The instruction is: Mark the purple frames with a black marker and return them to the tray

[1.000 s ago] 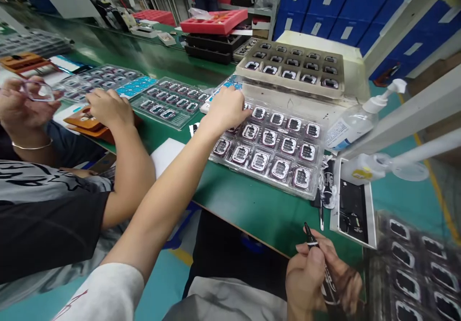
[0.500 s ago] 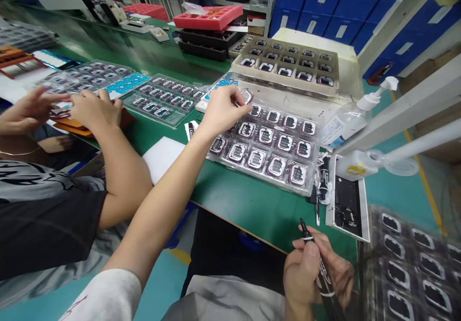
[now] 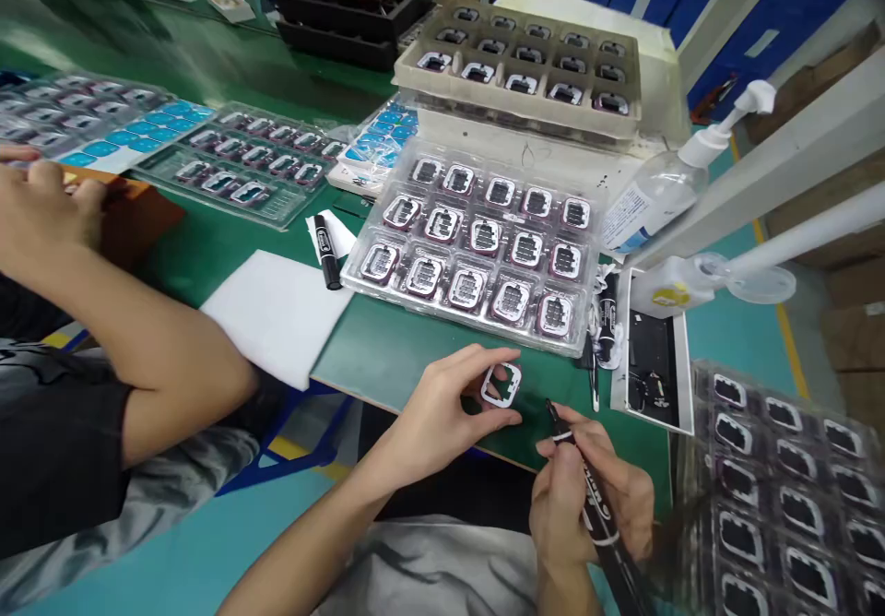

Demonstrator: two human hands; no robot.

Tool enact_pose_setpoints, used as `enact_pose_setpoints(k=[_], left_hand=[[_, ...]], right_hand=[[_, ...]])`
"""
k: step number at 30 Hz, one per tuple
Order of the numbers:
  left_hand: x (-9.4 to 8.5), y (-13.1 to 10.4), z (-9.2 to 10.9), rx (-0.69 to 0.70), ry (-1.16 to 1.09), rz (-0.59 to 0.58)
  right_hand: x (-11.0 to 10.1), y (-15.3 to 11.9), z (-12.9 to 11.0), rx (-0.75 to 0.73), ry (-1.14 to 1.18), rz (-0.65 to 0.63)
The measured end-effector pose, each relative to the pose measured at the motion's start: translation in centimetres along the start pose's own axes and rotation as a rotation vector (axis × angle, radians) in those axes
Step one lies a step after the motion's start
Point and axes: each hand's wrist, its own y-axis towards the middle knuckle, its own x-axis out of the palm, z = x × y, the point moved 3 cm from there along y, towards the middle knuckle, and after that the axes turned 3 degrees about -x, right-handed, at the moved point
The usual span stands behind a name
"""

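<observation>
Held at its edge between the thumb and fingers of my left hand point(image 3: 442, 408) is a small rounded-square frame point(image 3: 499, 401), white-faced with a dark reddish side and an open middle. My right hand point(image 3: 626, 491) is closed around a black marker point(image 3: 595, 505), its dark pointed end up and angled toward the frame, a short gap apart. Both hands are over the front edge of the green table point(image 3: 387, 349). Just beyond them lies a clear plastic tray point(image 3: 442, 313) with rows of similar frames in its pockets.
A beige tray point(image 3: 515, 111) of frames stands behind. At right are a pump bottle point(image 3: 646, 201), a white-edged box point(image 3: 681, 376) and stacked trays point(image 3: 757, 468). Left lie another marker point(image 3: 326, 252), a white foam sheet point(image 3: 266, 312) and a co-worker's hand point(image 3: 48, 215).
My left hand has come back from the clear tray toward me, bringing a frame near the marker. My right hand still grips the marker. The view has tilted down and shifted right.
</observation>
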Motion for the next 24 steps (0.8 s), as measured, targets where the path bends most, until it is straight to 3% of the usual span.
enact_pose_setpoints(k=[4,9,15,20,24], left_hand=[[0.3,0.2,-0.3,-0.037,0.029,-0.033],[0.7,-0.3,-0.5,-0.098,0.049,-0.046],[0.6,-0.4,-0.7,-0.101,0.028,-0.056],[0.5,-0.4,-0.6,-0.092,0.051,-0.054],[0.5,-0.4,-0.6,-0.079,0.047,-0.057]], right_hand=[[1.4,1.3,-1.7,-0.077,0.06,-0.1],[2.2,1.9,-2.4,-0.073,0.053,-0.204],[2.3,1.9,-2.8,-0.001,0.037,-0.116],[1.9,2.2,-2.6,-0.068,0.043,-0.242],[1.7,2.1,-2.3,-0.047,0.029,-0.218]])
